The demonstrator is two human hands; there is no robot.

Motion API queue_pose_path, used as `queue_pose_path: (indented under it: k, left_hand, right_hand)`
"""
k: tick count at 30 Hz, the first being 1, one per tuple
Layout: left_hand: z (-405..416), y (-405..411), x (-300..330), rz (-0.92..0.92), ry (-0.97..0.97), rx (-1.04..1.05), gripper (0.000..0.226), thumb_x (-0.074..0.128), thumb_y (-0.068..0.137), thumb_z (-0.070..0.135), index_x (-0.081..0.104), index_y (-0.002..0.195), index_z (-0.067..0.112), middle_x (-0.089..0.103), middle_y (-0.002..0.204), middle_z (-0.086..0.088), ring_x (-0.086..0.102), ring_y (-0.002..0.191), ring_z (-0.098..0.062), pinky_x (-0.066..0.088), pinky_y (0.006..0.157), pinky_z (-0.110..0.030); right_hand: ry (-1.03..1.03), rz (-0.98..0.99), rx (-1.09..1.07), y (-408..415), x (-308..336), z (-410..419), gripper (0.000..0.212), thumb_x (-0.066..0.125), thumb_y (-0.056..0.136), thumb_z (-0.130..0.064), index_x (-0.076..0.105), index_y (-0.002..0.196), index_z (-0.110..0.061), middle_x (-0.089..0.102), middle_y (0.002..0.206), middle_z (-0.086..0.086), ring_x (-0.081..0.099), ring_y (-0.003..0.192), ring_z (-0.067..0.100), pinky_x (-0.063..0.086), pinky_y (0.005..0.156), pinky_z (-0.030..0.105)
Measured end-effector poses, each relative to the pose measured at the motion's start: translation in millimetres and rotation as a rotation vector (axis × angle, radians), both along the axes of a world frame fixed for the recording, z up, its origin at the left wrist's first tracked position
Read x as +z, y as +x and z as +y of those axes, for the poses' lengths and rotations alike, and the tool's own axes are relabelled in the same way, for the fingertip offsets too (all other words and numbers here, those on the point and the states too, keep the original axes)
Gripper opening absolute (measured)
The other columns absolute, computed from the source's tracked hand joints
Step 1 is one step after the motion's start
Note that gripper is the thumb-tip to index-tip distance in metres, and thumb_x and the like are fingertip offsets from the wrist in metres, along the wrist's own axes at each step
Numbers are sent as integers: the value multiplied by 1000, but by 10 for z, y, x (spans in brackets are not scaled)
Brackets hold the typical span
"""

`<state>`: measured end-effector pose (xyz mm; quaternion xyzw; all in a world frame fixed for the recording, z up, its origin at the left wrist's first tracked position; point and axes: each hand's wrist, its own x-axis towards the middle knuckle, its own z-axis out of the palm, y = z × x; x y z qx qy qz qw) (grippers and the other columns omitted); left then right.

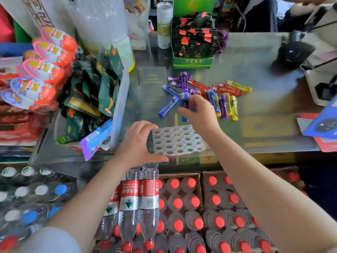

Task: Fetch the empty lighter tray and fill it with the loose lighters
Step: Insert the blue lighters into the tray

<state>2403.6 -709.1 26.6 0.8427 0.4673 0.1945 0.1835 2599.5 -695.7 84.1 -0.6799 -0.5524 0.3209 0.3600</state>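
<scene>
Lighter tray [177, 140] lies flat on tabletop [255, 57], sockets unfilled. Left hand [138, 143] – grip spread, steadying tray's left edge. Right hand [199, 111] – grip pinching blue lighter [184, 101] beside loose lighters [224, 99].

Right hand [199, 111] hides gripped blue lighter [184, 105] middle; tray [177, 140] right corner under forearm

Left hand [138, 143] steadies tray [177, 140]; right hand [200, 111] apparently pinches blue lighter [184, 104]
</scene>
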Motion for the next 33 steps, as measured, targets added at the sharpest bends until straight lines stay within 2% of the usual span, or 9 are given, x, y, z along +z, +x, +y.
queue_pose_path:
  k: [4, 8, 11, 16, 20, 24, 26, 29, 33]
  left_hand:
    - [1, -29, -5, -50, 1, 9, 110, 56, 41, 82, 46, 123, 9, 48, 117, -8, 35, 113, -18, 27, 100, -33]
    - [-16, -57, 10, -64, -1, 39, 101, 60, 42, 75, 50, 118, 9, 49, 114, -7, 31, 113, -17, 25, 99, -29]
    - [-3, -57, 0, -39, -2, 20, 95, 58, 43, 75, 52, 113, 10, 50, 110, -5, 31, 112, -17, 25, 98, -27]
    - [12, -67, -6, -21, 2, -5, 96, 57, 45, 75, 53, 112, 7, 51, 108, -6, 35, 112, -22, 29, 97, -30]
    - [12, -66, 7, -37, -19, -4, 96, 57, 44, 75, 52, 113, 8, 50, 108, -6, 34, 112, -20, 27, 96, -27]
    - [13, -68, 7, -56, -37, -10, 95, 57, 43, 74, 52, 114, 11, 48, 108, -2, 31, 112, -16, 26, 95, -26]
    - [15, -73, 9, -62, -52, -27, 91, 58, 45, 72, 52, 116, 16, 48, 107, 1, 28, 110, -12, 24, 94, -23]
    - [18, -72, -6, -81, -33, -36, 82, 61, 48, 66, 54, 114, 18, 49, 106, -1, 30, 108, -12, 23, 93, -19]
    - [11, -69, -12, -84, -35, -17, 85, 61, 47, 68, 54, 112, 12, 49, 107, -2, 31, 108, -13, 29, 95, -27]
  right_hand:
    - [37, 230, 18, -188, -42, -239, 24, 66, 80, -13, 50, 70, -28, 61, 74, -4, 59, 63, 16, 50, 65, 36]
    - [49, 284, -19, -368, -191, -293, 18, 69, 77, -12, 55, 74, -23, 64, 71, -8, 63, 60, 2, 50, 63, 27]
    - [53, 284, -35, -481, -250, -269, 20, 70, 75, -11, 56, 72, -25, 65, 71, -5, 68, 73, 19, 54, 66, 35]
    - [62, 166, -32, -553, -279, -238, 12, 70, 75, -14, 61, 81, -15, 67, 77, 1, 67, 75, 21, 54, 73, 38]
    - [90, 4, 15, -542, -241, -206, 18, 72, 75, -16, 62, 83, -4, 63, 73, 1, 56, 64, 17, 44, 59, 23]
    - [98, -124, 103, -496, -180, -174, 19, 72, 75, -19, 60, 78, -5, 56, 65, -4, 48, 53, 10, 37, 50, 9]
    - [111, -217, 164, -502, -184, -158, 22, 72, 76, -21, 59, 79, -4, 61, 67, 2, 52, 56, 18, 41, 52, 15]
    - [140, -309, 205, -524, -239, -150, 27, 71, 77, -25, 59, 87, -2, 69, 82, 14, 59, 66, 31, 51, 61, 38]
    - [157, -312, 192, -495, -304, -192, 27, 69, 79, -26, 60, 91, -4, 70, 90, 10, 51, 62, 21, 46, 59, 34]
